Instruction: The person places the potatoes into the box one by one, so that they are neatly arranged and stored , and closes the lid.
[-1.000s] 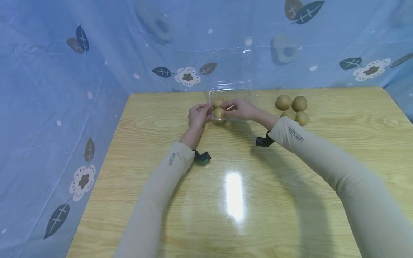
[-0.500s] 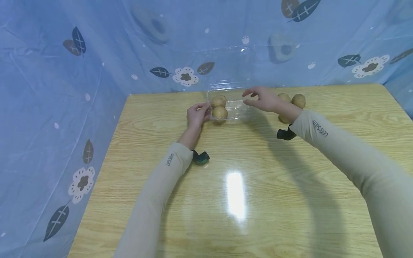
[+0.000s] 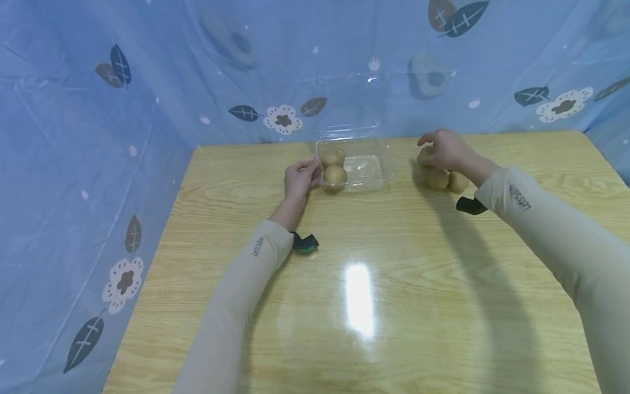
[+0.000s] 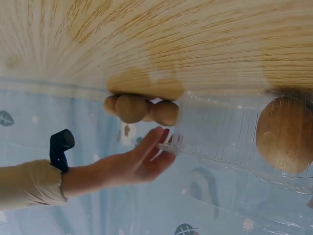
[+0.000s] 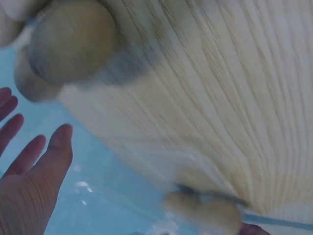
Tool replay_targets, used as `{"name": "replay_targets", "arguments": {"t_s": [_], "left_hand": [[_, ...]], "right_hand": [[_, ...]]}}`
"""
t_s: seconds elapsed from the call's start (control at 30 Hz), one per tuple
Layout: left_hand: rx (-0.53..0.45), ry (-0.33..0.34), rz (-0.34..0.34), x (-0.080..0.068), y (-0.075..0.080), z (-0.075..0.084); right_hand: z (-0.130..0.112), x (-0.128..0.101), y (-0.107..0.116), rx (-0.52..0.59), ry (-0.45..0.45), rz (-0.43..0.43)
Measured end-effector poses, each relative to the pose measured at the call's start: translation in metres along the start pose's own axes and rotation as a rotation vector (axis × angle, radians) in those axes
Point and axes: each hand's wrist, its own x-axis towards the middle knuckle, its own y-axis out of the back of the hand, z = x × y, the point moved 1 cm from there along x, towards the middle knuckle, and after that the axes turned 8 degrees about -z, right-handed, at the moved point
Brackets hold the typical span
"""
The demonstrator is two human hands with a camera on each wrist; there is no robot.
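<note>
On the wooden table (image 3: 374,284), left of the clear plastic tray (image 3: 364,171), I see my left hand (image 3: 300,178) pinching its rim; two potatoes (image 3: 334,174) sit inside. Right of the tray, my right hand (image 3: 443,149) hovers over loose potatoes (image 3: 445,179); only the wrist view shows its fingers (image 5: 34,152) spread, holding nothing. Blue leaf-and-flower sheeting (image 3: 147,82) rises behind the tray.
</note>
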Motion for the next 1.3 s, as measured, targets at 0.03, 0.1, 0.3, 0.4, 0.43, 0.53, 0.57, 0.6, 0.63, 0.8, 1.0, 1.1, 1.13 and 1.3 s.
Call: {"name": "replay_targets", "arguments": {"t_s": [0.03,0.1,0.3,0.4,0.43,0.53,0.57,0.6,0.63,0.8,1.0,1.1,1.13,1.3], "left_hand": [[0.004,0.000,-0.002,-0.001,0.000,0.000],[0.010,-0.003,-0.004,-0.002,0.000,0.000],[0.002,-0.008,0.005,-0.003,-0.001,0.000],[0.004,-0.012,0.008,-0.003,-0.001,0.000],[0.004,-0.012,0.011,-0.003,-0.001,0.000],[0.005,-0.011,0.014,-0.003,-0.001,0.000],[0.005,-0.009,0.014,-0.003,-0.001,0.000],[0.009,-0.006,0.013,-0.004,-0.001,0.000],[0.011,-0.002,0.013,-0.004,-0.001,0.000],[0.017,0.004,0.009,-0.003,-0.001,-0.001],[0.032,-0.006,0.003,-0.004,-0.001,-0.004],[0.046,-0.017,-0.003,-0.004,-0.001,-0.005],[0.046,-0.022,-0.003,-0.004,-0.001,-0.005],[0.037,-0.043,0.001,-0.005,-0.001,-0.004]], "right_hand": [[0.003,-0.001,0.000,0.001,-0.010,-0.002],[0.007,-0.002,0.001,0.013,-0.034,-0.014],[0.012,-0.002,-0.001,-0.004,-0.067,-0.039],[0.013,-0.001,-0.004,-0.011,-0.059,-0.025],[0.013,0.000,-0.005,-0.006,-0.056,-0.017],[0.015,0.002,-0.007,-0.005,-0.043,0.006],[0.016,0.003,-0.008,-0.006,-0.044,0.009],[0.016,0.004,-0.009,-0.006,-0.045,0.012],[0.017,0.005,-0.010,-0.003,-0.048,0.012],[0.020,0.010,-0.014,0.018,-0.074,0.010],[0.018,0.011,-0.015,0.044,-0.077,0.045],[0.015,0.009,-0.012,0.036,-0.046,0.092],[0.014,0.009,-0.011,0.034,-0.034,0.112],[0.003,0.008,0.000,0.029,0.022,0.187]]}}
